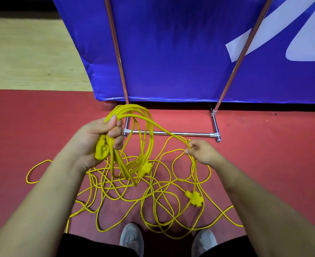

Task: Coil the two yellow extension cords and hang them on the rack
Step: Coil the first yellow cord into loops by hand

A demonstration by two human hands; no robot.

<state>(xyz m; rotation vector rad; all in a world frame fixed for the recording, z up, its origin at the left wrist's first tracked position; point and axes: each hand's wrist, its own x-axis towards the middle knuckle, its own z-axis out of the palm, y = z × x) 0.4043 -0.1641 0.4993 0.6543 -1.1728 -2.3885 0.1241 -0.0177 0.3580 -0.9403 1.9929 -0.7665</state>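
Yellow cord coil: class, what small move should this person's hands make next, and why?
Probably the right hand swings its pinched strand across to the left hand, adding one more loop. The left hand grips several loops, and much cord lies tangled on the floor.

The left hand (104,134) grips a bundle of yellow cord loops (149,138) together with a yellow plug (102,152), the loops hanging above the red floor (264,145). The right hand (202,151) pinches a single strand leading from that bundle, near the chrome base bar of the rack (171,134). Beneath both hands loose yellow cord (151,186) lies tangled on the floor, a yellow socket block (194,200) among it, just ahead of two grey shoes (131,238).
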